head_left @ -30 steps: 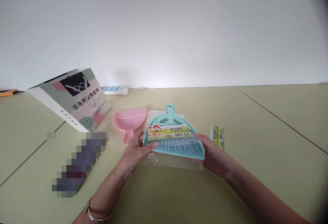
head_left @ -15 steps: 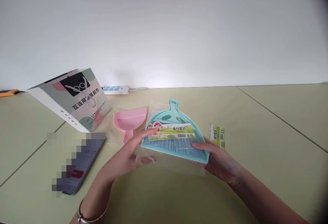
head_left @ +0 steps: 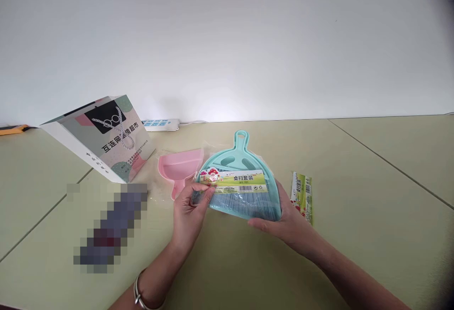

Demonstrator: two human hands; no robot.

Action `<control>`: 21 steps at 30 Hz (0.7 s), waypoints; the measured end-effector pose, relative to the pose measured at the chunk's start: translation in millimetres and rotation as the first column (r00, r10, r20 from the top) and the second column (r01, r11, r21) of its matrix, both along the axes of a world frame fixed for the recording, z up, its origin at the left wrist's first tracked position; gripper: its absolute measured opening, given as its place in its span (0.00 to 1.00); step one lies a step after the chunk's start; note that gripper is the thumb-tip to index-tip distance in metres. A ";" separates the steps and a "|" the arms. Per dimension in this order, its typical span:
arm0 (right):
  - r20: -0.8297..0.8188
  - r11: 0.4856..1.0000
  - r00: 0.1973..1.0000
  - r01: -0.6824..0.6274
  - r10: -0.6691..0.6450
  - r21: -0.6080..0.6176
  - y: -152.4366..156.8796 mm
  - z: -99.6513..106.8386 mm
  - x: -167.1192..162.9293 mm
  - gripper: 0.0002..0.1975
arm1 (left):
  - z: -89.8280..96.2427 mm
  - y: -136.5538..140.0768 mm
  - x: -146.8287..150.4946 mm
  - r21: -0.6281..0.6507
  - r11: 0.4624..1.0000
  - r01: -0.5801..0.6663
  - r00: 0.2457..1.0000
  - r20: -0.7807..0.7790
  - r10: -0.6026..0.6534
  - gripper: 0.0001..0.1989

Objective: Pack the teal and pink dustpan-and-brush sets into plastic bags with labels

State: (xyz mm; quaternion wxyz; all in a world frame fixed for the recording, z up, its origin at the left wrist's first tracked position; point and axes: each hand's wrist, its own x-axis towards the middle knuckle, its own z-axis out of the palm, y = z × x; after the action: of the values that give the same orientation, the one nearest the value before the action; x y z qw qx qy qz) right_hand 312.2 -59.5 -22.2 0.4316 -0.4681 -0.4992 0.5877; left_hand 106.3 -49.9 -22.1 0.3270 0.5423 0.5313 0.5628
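Note:
A turquoise dustpan and brush set [head_left: 244, 158] in clear plastic lies tilted between my hands, its handle pointing away from me. The grey-blue bristles [head_left: 239, 204] show under a green and white printed label [head_left: 248, 180]. With thumb and fingers pinched, my left hand [head_left: 189, 215] grips the wrapping at the label's left end. Around the dustpan's right edge my right hand [head_left: 285, 225] is closed, thumb along the front lip and the other fingers hidden behind. A pink dustpan [head_left: 180, 165] lies on clear plastic just beyond my left hand.
A paper bag [head_left: 117, 144] with rope handles leans at the left. Before it lies a phone, blurred out [head_left: 109, 229]. A white power strip [head_left: 161, 125] sits by the wall. Another printed label [head_left: 302, 196] lies right of my right hand on the table [head_left: 372, 196].
My left hand has closed from spread fingers to a pinch on the wrapping. The dustpan set has turned slightly and shifted a little left and away; my right thumb has slid to its front lip.

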 end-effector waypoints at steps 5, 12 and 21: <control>-0.085 0.992 0.989 0.115 -0.119 -0.052 -0.4 -3.4 -7.3 0.31 | -0.5 -1.1 0.4 0.009 1.000 0.001 0.996 0.090 -0.002 0.16; -0.208 0.982 0.961 0.166 -0.181 -0.086 -1.9 -7.1 -6.1 0.30 | 10.4 -6.0 5.1 -0.157 0.975 0.155 0.944 0.315 -0.099 0.22; -0.187 0.922 0.903 0.373 -0.387 -0.103 27.2 15.4 43.3 0.25 | 7.6 -8.5 0.0 -0.093 0.949 0.302 0.937 0.212 -0.277 0.22</control>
State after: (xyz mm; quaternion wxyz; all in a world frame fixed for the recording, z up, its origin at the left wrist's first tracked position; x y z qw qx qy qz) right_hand 355.5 -32.2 -6.8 0.5714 -0.5073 -0.3322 0.5530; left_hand 106.3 -58.4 -14.5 0.4903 0.5351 0.4445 0.5250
